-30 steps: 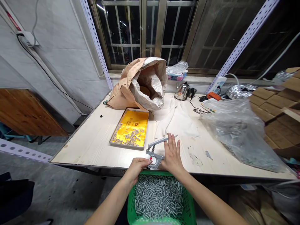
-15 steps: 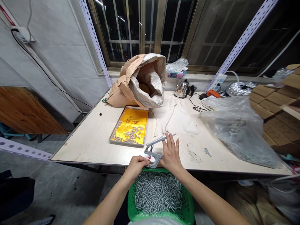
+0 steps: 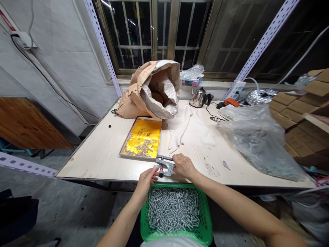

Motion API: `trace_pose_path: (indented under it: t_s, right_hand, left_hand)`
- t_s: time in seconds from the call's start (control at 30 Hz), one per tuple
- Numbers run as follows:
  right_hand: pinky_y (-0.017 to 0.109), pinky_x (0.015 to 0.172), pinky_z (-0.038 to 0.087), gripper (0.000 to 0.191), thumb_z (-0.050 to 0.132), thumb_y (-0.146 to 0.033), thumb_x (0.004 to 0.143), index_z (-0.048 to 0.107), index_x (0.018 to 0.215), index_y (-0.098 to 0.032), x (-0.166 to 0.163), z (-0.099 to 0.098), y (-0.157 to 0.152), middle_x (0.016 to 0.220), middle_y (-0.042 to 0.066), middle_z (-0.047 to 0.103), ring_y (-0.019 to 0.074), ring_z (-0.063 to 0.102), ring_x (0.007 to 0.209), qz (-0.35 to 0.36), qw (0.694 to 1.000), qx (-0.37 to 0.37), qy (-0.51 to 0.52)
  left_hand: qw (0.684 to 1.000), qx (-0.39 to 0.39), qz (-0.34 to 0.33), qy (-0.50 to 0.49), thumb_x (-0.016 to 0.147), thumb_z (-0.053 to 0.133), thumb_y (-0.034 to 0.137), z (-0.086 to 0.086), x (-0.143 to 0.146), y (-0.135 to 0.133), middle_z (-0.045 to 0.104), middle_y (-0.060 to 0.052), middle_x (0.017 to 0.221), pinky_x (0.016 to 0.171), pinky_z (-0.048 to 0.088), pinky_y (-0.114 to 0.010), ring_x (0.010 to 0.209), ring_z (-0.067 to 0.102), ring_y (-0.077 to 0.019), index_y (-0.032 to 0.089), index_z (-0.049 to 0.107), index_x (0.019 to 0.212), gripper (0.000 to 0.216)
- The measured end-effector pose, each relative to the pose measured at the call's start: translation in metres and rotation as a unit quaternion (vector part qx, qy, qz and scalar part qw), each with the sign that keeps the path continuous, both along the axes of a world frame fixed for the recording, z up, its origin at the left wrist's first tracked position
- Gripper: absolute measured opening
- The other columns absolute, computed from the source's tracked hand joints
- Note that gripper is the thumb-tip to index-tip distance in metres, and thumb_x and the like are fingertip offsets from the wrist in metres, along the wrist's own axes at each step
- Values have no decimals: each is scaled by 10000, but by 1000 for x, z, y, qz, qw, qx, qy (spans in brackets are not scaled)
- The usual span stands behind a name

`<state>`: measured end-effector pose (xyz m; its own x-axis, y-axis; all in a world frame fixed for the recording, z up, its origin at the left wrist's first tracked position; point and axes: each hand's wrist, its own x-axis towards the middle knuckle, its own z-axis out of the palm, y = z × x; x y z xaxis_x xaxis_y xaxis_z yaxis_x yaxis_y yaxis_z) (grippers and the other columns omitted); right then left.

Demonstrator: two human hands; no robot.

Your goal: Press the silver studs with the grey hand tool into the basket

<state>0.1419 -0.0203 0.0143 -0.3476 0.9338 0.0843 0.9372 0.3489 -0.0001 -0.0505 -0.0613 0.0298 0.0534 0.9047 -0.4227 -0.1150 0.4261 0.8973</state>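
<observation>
My right hand (image 3: 184, 166) is wrapped around the handles of a grey metal hand press plier (image 3: 167, 167), squeezed together near the table's front edge. A red ring and a dark round tip show at the plier's jaw end. Just left of that jaw is my left hand (image 3: 147, 179), its fingers slightly curled and apart, with nothing clear to see between them. Below both hands stands a green plastic basket (image 3: 144, 223), full of small silver ridged metal pieces (image 3: 173, 211). Similar pieces lie on yellow cloth (image 3: 147, 128) in a shallow box (image 3: 138, 158).
A large open paper sack (image 3: 136, 92) lies at the back of the table (image 3: 95, 154). White cloth (image 3: 195, 132), a metal kettle (image 3: 197, 97) and a clear plastic bag (image 3: 257, 144) are farther right. Cardboard boxes (image 3: 303, 116) are stacked at the right edge.
My right hand has closed from flat fingers to a grip, bringing the plier's raised upper handle down. My left hand has drawn back slightly from the jaw. A white round piece there no longer shows.
</observation>
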Motion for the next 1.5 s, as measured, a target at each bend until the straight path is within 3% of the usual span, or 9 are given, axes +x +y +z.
trace_pose_path:
  t_s: [0.13, 0.43, 0.73, 0.97, 1.1, 1.2, 1.27, 1.37, 1.5]
  right_hand:
    - [280, 565, 375, 227, 514, -382, 788, 568, 800, -161, -4, -1, 12, 710, 75, 610, 195, 541, 633, 38, 999, -13, -10]
    - [427, 933, 343, 289, 548, -338, 738, 556, 934, -126, -4, 25, -2, 1089, 155, 542, 279, 449, 1032, 39, 991, 110, 60]
    - [541, 1094, 166, 508, 500, -181, 674, 481, 1170, -71, 11, 13, -51, 1254, 174, 450, 293, 353, 1226, 40, 974, 176, 134]
    - [599, 1060, 218, 748, 460, -127, 623, 271, 1344, -65, 23, 1, -71, 1398, 185, 296, 342, 192, 1336, 24, 971, 183, 150]
    - [607, 1053, 236, 813, 460, -112, 613, 205, 1385, -108, 46, -9, -74, 1427, 172, 248, 353, 163, 1348, 10, 974, 162, 160]
    - [622, 1049, 233, 799, 479, -141, 643, 200, 1392, -139, 62, -15, -73, 1428, 159, 246, 364, 173, 1344, -7, 971, 169, 171]
    - [626, 1042, 241, 791, 482, -152, 653, 202, 1393, -159, 66, -17, -70, 1431, 149, 241, 368, 183, 1340, -15, 967, 179, 179]
    - [628, 1036, 246, 776, 482, -164, 667, 204, 1391, -173, 61, -17, -65, 1431, 144, 242, 368, 197, 1334, -12, 965, 190, 182]
    - [622, 1027, 261, 713, 472, -168, 702, 228, 1372, -168, 52, -14, -56, 1417, 159, 264, 362, 207, 1332, -5, 964, 206, 170]
  left_hand:
    - [1000, -11, -4, -15, 664, 586, 599, 0, 6, -1, 662, -85, 731, 562, 329, -233, 660, 539, -158, 104, 687, 822, 529]
    - [998, 5, -67, 11, 574, 714, 374, -4, 5, -3, 588, -16, 537, 547, 282, -235, 540, 433, -112, 121, 687, 584, 254]
    - [971, 166, -83, 152, 686, 647, 309, 1, 0, -31, 587, -21, 618, 615, 357, -250, 624, 503, -150, 154, 656, 565, 198]
    - [942, 235, -73, 229, 788, 566, 330, 16, 1, -55, 618, -54, 685, 677, 408, -272, 708, 562, -188, 176, 658, 627, 241]
    - [924, 243, -154, 253, 797, 571, 344, 18, -14, -65, 647, -65, 756, 725, 433, -287, 769, 582, -204, 206, 684, 691, 208]
    - [896, 264, -204, 292, 748, 632, 337, 16, -32, -35, 656, -84, 938, 816, 435, -328, 899, 578, -239, 234, 691, 948, 233]
    - [874, 300, -142, 355, 773, 587, 293, 15, -44, 13, 634, -114, 1022, 882, 407, -364, 969, 555, -258, 205, 666, 1023, 276]
    - [824, 324, -91, 456, 775, 509, 153, 14, -56, 102, 631, -133, 960, 917, 364, -375, 981, 529, -266, 157, 682, 917, 224]
    - [833, 304, -81, 456, 660, 518, 36, 5, -62, 172, 632, -117, 777, 843, 383, -324, 859, 550, -236, 148, 668, 679, 188]
